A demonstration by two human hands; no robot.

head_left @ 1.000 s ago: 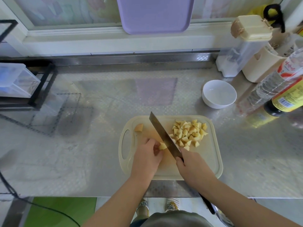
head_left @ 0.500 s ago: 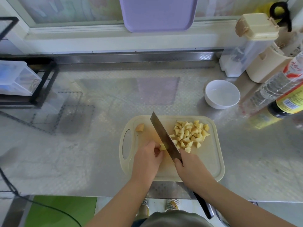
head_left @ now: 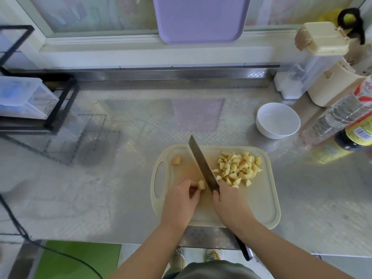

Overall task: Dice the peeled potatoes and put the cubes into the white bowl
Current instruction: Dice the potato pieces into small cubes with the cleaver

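1. Your left hand point(head_left: 181, 200) is resting on the near left part of the cutting board point(head_left: 261, 208). Its fingers are curling in and pinching a small potato piece point(head_left: 201, 185) at the fingertips, holding it down on the board.
2. Your right hand point(head_left: 231, 202) is sitting just right of the left, fingers clenching round the knife point(head_left: 203, 166) where blade meets handle. The black handle end is sticking out toward you under your forearm.
3. The blade is slanting away to the far left across the board, its edge lying just beside the pinched piece, on that piece's right. You cannot tell from this view whether the edge is touching it.
4. The board is lying on the steel counter point(head_left: 100, 188), its handle slot facing left.
5. The potato cubes point(head_left: 238, 170) are sitting in a loose pile on the far right part of the board, right of the blade.
6. One lone chunk point(head_left: 176, 159) is lying apart at the far left of the board, near the slot.
7. The white bowl point(head_left: 277, 120) is standing on the counter beyond the board's far right corner, apart from it, with no cubes in it.
8. A clear bottle point(head_left: 338, 115) and a dark bottle point(head_left: 356, 135) are lying right of the bowl.
9. A purple tray point(head_left: 199, 17) is leaning at the far wall.
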